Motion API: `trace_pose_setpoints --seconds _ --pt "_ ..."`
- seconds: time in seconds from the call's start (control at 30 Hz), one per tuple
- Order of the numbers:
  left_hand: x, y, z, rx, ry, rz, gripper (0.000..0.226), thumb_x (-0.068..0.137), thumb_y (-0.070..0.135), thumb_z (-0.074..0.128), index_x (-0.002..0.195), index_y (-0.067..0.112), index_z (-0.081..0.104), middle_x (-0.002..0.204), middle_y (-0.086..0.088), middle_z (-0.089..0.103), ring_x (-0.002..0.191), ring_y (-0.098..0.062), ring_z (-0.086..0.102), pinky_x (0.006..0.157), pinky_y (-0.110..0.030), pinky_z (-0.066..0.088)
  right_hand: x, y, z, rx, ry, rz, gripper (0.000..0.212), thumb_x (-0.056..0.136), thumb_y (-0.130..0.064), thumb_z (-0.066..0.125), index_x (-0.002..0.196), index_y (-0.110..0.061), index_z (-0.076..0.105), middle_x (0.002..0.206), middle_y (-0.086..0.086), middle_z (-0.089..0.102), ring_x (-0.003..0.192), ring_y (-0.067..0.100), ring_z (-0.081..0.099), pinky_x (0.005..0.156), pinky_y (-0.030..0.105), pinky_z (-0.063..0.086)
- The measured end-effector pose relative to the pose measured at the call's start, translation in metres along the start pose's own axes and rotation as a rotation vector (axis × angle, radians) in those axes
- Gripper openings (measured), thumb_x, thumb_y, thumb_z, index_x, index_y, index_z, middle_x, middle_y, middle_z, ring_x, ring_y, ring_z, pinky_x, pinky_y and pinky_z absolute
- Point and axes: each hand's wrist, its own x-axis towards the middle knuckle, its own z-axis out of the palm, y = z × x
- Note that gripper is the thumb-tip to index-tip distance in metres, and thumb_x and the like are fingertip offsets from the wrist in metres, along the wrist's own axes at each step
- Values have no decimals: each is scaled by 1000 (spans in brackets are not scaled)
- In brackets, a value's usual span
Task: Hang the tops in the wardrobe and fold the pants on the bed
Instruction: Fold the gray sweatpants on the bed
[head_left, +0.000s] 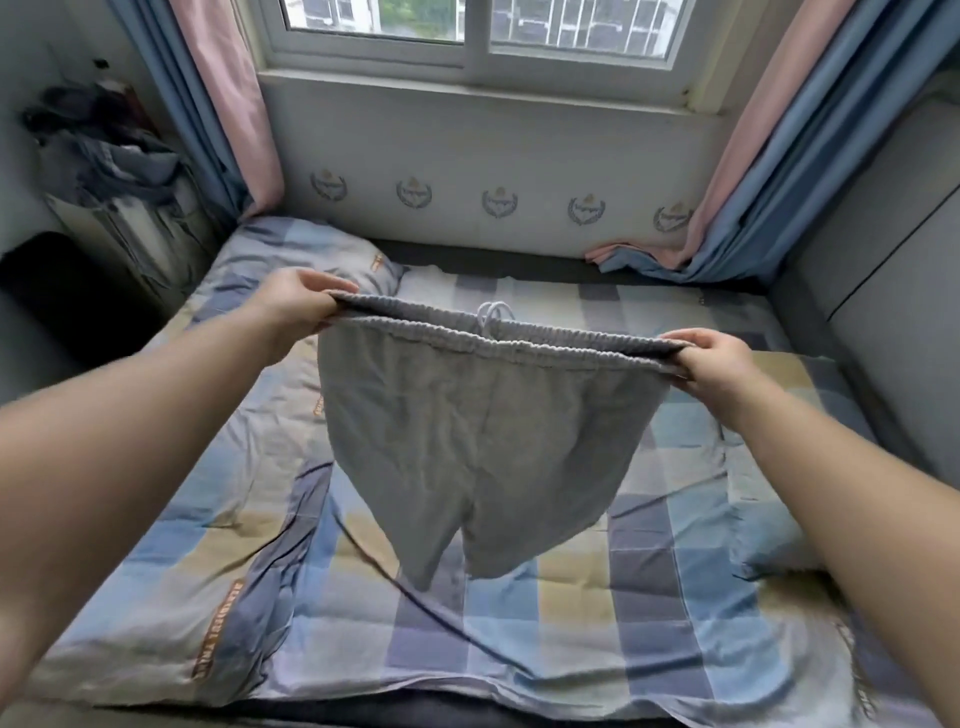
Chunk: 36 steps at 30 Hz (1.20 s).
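Observation:
A pair of grey shorts (467, 431) with an elastic waistband and a white drawstring hangs in the air over the bed (675, 597). My left hand (301, 306) pinches the left end of the waistband. My right hand (717, 364) pinches the right end. The waistband is stretched flat between them, and the two legs dangle down with their hems just above the checked blue, yellow and grey bedcover. No tops and no wardrobe are in view.
A pillow (322, 249) lies at the bed's far left. A rack piled with dark clothes (109, 171) stands at the left. Pink and blue curtains (753, 171) flank the window, their ends pooling on the bed's far right. A grey wall panel (893, 291) borders the right side.

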Motion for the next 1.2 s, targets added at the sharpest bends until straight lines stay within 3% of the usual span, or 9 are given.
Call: trace_pose_setpoints --seconds 0.17,0.27,0.33,0.43,0.73,0.8,0.9,1.1,1.2 --pt "23 10 -11 244 228 327 35 81 -11 50 107 1 71 121 -9 61 115 -20 55 104 -29 42 5 -30 2 -27 97 -260 26 85 9 53 95 -8 68 66 -14 66 57 -5 61 60 6 47" --pt "16 -23 2 390 199 360 40 77 -15 49 106 0 71 124 -12 61 119 -24 53 106 -19 32 -8 2 6 -217 67 -314 29 82 9 56 100 -9 70 76 -8 68 75 6 62 64 6 45" --pt "3 -60 17 484 134 354 42 74 -18 49 104 -1 72 124 -13 62 118 -28 54 103 -14 27 -13 44 8 -440 35 -319 29 80 6 59 100 -9 72 91 4 67 89 16 60 75 15 45" --pt "-16 -128 45 622 -34 287 38 75 -15 54 106 0 72 128 -10 61 119 -27 55 105 -19 28 -19 117 17 -651 -60 -207 31 75 2 63 99 -13 74 103 9 67 103 22 60 87 27 42" --pt "-75 -345 151 903 -526 -34 34 84 4 56 115 12 70 138 0 54 123 -20 53 101 -28 41 -64 346 66 -856 -337 208 29 84 -8 60 111 -14 69 119 7 56 111 22 53 85 26 38" --pt "-87 -386 169 939 -631 -75 28 80 3 57 103 8 73 134 -3 58 121 -21 55 96 -29 44 -74 390 80 -895 -392 272 31 86 -11 59 116 -14 66 123 7 53 111 22 53 90 29 40" --pt "-106 -444 191 950 -743 -138 16 72 3 55 79 -1 68 107 -10 68 104 -28 62 83 -36 49 -86 447 91 -914 -449 337 31 89 -14 57 119 -16 63 127 6 48 110 20 52 89 29 40" --pt "-120 -500 209 1019 -795 -252 29 79 6 56 103 8 71 122 -6 64 112 -26 58 92 -31 46 -96 504 94 -1003 -522 371 33 89 -18 56 122 -20 61 130 4 45 111 20 54 92 32 43" --pt "-131 -501 219 1067 -903 -370 17 86 12 56 97 14 69 105 -9 64 105 -28 61 85 -29 48 -100 522 90 -1109 -659 402 34 88 -19 53 121 -23 62 131 4 50 113 21 53 89 31 45"
